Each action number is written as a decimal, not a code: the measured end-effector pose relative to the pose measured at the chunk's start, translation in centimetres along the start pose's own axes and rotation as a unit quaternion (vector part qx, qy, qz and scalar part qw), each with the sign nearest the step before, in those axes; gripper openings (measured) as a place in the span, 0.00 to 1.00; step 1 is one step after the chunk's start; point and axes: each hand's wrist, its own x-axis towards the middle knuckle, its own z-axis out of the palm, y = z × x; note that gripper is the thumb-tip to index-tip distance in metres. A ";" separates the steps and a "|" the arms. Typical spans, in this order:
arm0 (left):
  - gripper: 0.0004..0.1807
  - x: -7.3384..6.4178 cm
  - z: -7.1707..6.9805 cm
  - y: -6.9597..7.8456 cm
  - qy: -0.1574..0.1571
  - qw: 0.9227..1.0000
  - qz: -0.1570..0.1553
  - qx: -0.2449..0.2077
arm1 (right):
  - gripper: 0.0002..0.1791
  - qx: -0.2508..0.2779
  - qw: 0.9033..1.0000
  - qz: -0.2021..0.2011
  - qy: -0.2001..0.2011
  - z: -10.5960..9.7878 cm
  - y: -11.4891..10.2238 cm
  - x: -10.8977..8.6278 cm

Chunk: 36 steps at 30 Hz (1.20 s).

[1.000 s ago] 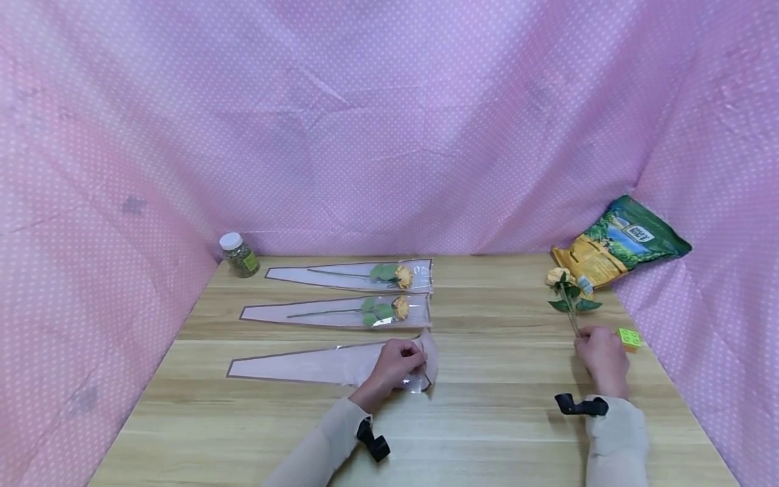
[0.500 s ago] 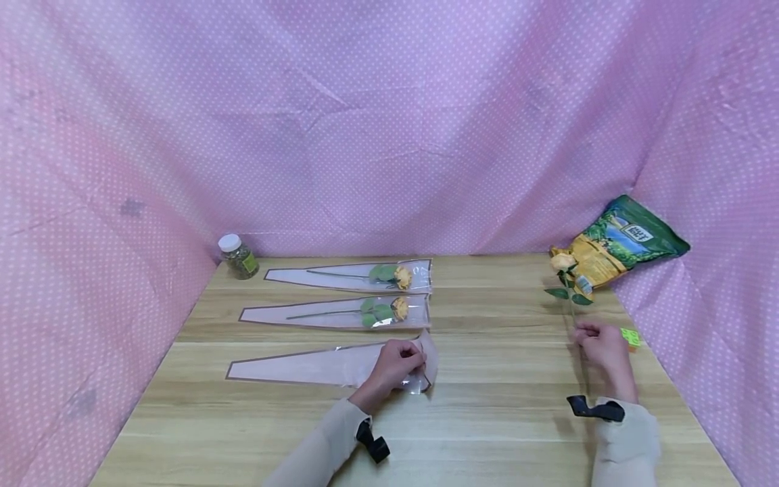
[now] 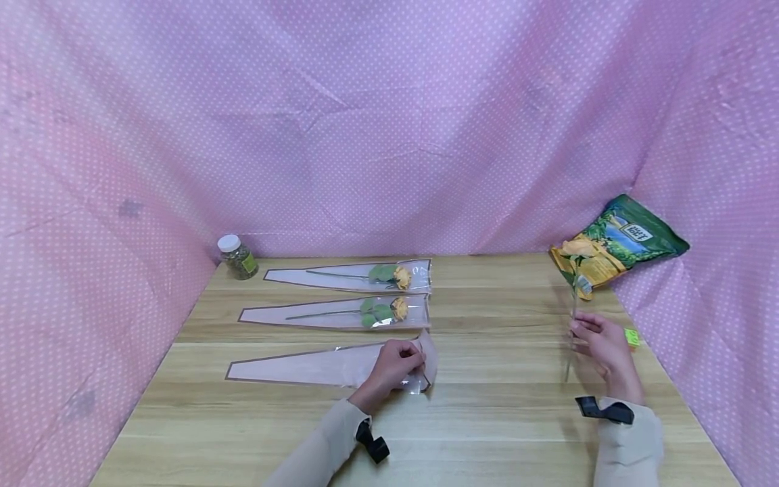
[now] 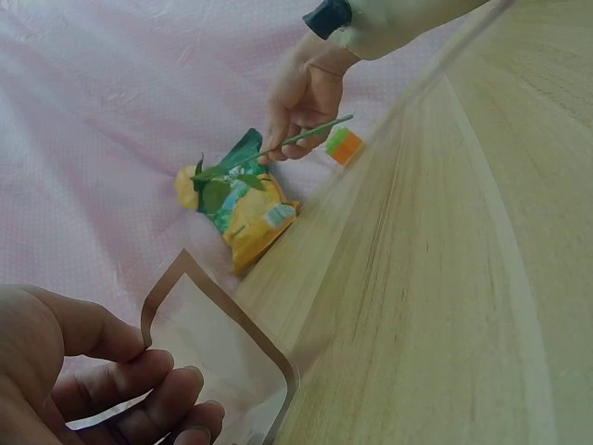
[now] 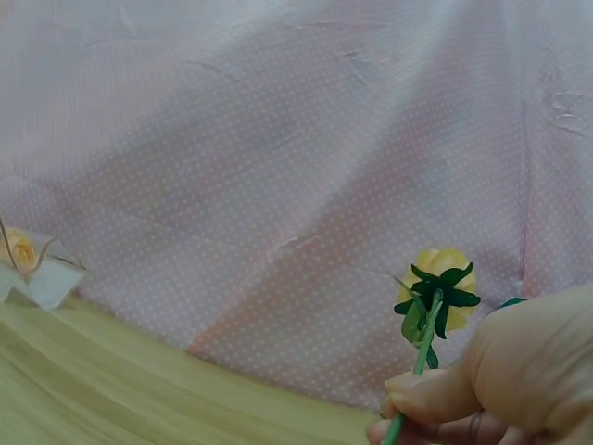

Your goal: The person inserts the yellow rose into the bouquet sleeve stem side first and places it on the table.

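My left hand (image 3: 395,365) pinches the open wide end of a flower sleeve (image 3: 292,366), a clear tapering wrapper with a brown border lying on the table. In the left wrist view the mouth of that sleeve (image 4: 222,343) gapes beside my thumb and fingertips. On the right, my right hand (image 3: 604,345) holds a yellow rose (image 3: 577,248) by its green stem, bloom upward. The right wrist view shows the underside of the rose (image 5: 437,292), with the stem between thumb and fingers. Two more sleeves, each with a yellow rose (image 3: 399,308) inside, lie farther back.
A green and yellow snack bag (image 3: 627,237) leans at the back right corner. Close beside my right hand sits a green and orange toy block (image 3: 631,337). A white-capped jar (image 3: 239,257) stands at the back left. Pink dotted cloth (image 3: 389,135) surrounds the wooden table (image 3: 487,419).
My right hand has lifted the rose off the table and turned it more upright, shifting slightly right. The left hand and the sleeve have stayed in place.
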 end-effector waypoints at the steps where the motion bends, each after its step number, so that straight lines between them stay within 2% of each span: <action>1: 0.09 0.0 0.0 0.0 0.000 1.000 0.000 0.000 | 0.15 0.014 1.000 -0.003 -0.008 0.0 0.0 0.0; 5: 0.09 0.0 0.0 0.0 -0.001 1.000 -0.002 -0.001 | 0.14 0.073 0.997 -0.012 -0.036 0.0 0.0 -0.1; 8: 0.09 0.0 0.0 0.0 -0.002 1.000 -0.005 -0.003 | 0.12 0.124 0.990 -0.026 -0.058 0.1 0.0 -0.1; 11: 0.09 0.1 0.0 -0.1 -0.002 1.000 -0.005 -0.005 | 0.12 0.190 0.977 -0.045 -0.090 0.4 0.1 0.0; 15: 0.09 0.1 0.1 -0.1 -0.002 1.000 -0.003 -0.005 | 0.13 0.265 0.953 -0.069 -0.132 0.9 0.3 0.2; 24: 0.09 0.1 -0.1 0.0 -0.001 1.000 -0.005 0.000 | 0.16 0.341 0.923 -0.103 -0.146 2.9 0.2 0.2; 28: 0.09 0.1 0.0 0.1 -0.002 1.000 -0.001 0.001 | 0.14 0.356 0.915 -0.121 -0.144 3.7 0.2 0.0; 30: 0.09 0.1 0.0 0.0 -0.002 1.000 0.001 0.003 | 0.14 0.358 0.915 -0.123 -0.142 4.4 0.4 -0.1; 36: 0.08 0.1 0.0 0.0 0.001 1.000 -0.002 0.005 | 0.13 0.346 0.922 -0.110 -0.133 7.5 1.2 -0.7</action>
